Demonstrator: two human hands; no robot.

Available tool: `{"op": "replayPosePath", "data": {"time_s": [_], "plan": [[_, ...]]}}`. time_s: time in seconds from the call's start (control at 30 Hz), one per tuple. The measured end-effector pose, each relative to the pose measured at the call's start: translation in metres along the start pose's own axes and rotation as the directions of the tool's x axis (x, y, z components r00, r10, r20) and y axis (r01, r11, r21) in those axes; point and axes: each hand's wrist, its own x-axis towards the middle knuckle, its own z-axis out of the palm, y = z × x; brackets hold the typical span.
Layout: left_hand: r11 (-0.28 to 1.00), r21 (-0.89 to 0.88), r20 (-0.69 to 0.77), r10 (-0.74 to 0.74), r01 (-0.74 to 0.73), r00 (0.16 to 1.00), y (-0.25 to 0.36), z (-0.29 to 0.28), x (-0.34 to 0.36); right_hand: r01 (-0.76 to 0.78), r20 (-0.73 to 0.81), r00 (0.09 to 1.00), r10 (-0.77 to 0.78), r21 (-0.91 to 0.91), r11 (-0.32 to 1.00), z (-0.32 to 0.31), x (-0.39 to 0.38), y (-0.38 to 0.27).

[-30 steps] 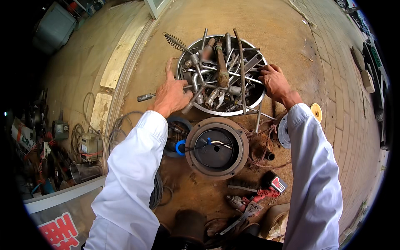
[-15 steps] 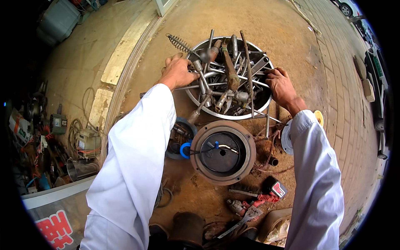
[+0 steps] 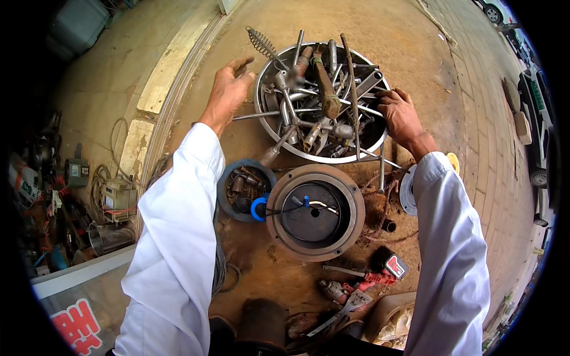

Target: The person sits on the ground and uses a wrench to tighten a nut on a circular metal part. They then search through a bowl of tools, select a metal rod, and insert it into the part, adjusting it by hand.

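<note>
A round metal basin (image 3: 332, 159) heaped with wrenches, sockets and rods stands in front of me. My right hand (image 3: 405, 120) is at its right rim, with the fingers curled over the edge. My left hand (image 3: 230, 94) hovers just off the left rim, fingers apart and nothing in them. A coil spring (image 3: 261, 44) on a rod sticks out past the basin near that hand. Across the heap lies a thick worn bar (image 3: 325, 89) with greenish binding. A socket tool (image 3: 271, 155) juts over the near rim.
Nearer to me sits a round metal housing (image 3: 279, 237) with wires inside. A grey bowl of small rusty parts (image 3: 224, 204) and a blue ring (image 3: 256, 209) are beside it. A red cordless power tool (image 3: 359, 285) lies close by. On the left runs a door track (image 3: 172, 98).
My left hand has come off the basin's left side and moved left, its fingers spreading. My right hand stays at the right rim. The bowl of small parts shows more fully.
</note>
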Motion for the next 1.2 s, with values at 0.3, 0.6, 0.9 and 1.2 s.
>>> {"op": "replayPosePath", "data": {"time_s": [0.3, 0.6, 0.9, 1.2], "plan": [[0.556, 0.782, 0.378, -0.064, -0.281, 0.924, 0.026, 0.018, -0.067, 0.01, -0.027, 1.0, -0.01, 0.006, 1.0, 0.001, 0.001, 0.0], [0.599, 0.763, 0.388, -0.126, -0.242, 0.913, 0.044, 0.022, -0.052, -0.002, -0.01, 1.0, 0.002, 0.0, 1.0, 0.007, -0.001, 0.001], [0.211, 0.863, 0.361, 0.381, -0.46, 0.851, 0.028, 0.013, 0.007, -0.006, -0.006, 1.0, 0.006, 0.0, 1.0, 0.004, 0.002, 0.002], [0.898, 0.321, -0.154, -0.264, 0.301, 0.952, -0.034, 0.032, -0.106, -0.032, 0.022, 0.999, 0.032, -0.025, 0.999, 0.005, -0.001, 0.002]]}}
